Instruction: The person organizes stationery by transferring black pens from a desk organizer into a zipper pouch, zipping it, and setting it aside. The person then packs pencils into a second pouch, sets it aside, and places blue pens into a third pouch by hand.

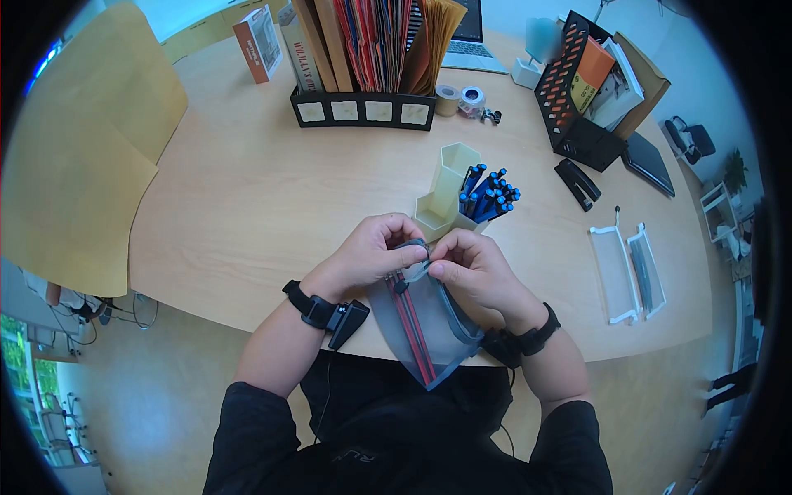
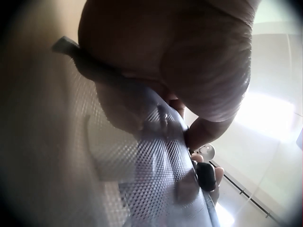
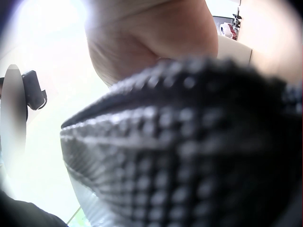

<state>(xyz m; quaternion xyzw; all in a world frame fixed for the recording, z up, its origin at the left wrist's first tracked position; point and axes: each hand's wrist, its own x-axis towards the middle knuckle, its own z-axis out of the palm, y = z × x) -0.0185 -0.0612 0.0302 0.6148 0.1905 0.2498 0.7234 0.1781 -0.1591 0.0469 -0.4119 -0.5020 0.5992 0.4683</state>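
Note:
A grey mesh zipper pouch (image 1: 450,330) hangs from both hands over the table's front edge, its lower corner pointing toward the person's lap. Long red sticks (image 1: 406,318) show through its mesh. With thumb and fingers, my left hand (image 1: 375,252) pinches the pouch's top edge near one end of the zipper. Close beside it, my right hand (image 1: 478,272) pinches the same edge, the two sets of fingertips almost meeting. In the left wrist view the mesh (image 2: 161,165) stretches below the palm. Blurred dark mesh (image 3: 180,156) fills much of the right wrist view.
Just beyond the hands stand a pale yellow pen holder (image 1: 450,177) and several blue-capped pens (image 1: 491,196). Two white-edged mesh pouches (image 1: 615,272) and a black stapler (image 1: 577,185) lie at right. File organizers (image 1: 363,125), tape rolls (image 1: 472,99) and a laptop (image 1: 474,58) line the back.

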